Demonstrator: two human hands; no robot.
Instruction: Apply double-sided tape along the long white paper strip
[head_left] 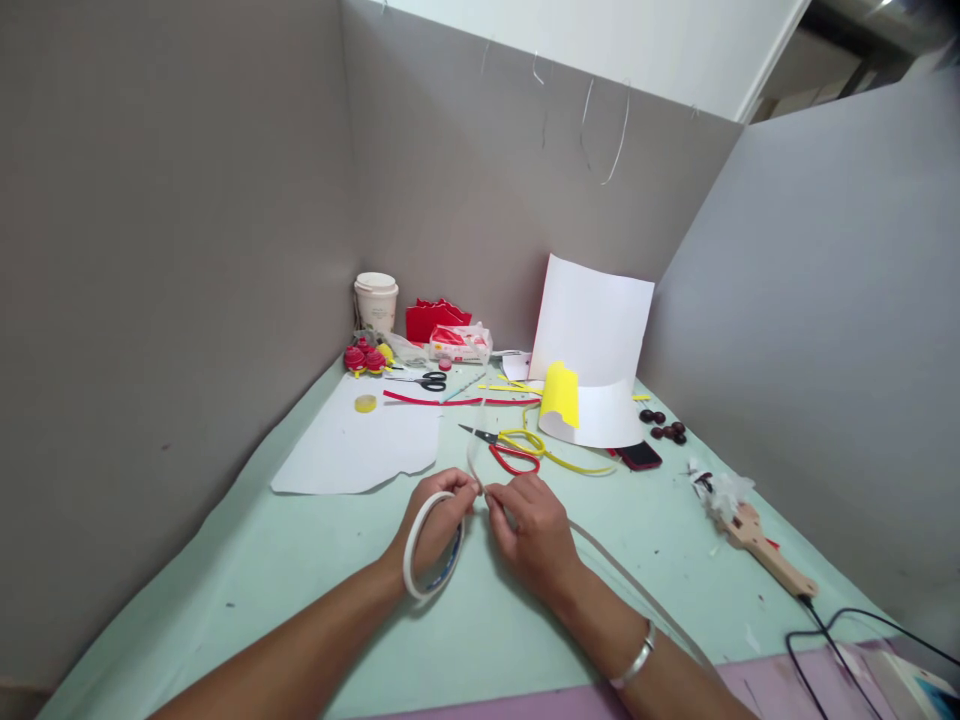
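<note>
Near the middle of the table, my left hand [439, 510] and my right hand [531, 520] are closed with fingertips almost touching. Both pinch a narrow whitish strip [474, 455]; one end curls up between them. From under my right hand, a long grey-white length runs toward the lower right edge. A white roll of tape [411, 560] hangs around my left hand. Just beyond my fingers lie red-and-yellow-handled scissors [514, 450] with dark blades. Behind them a thin red strip [457, 402] lies across the table, beside a curved yellow strip [581, 465].
White paper [337, 455] with a yellow tape roll [365, 403] lies left; black-handled scissors [433, 381] lie behind. A lidded cup [376, 305] stands at the back. Curled white card [592, 320] and rolled yellow paper [561, 395] stand right, near a corded glue gun [765, 555].
</note>
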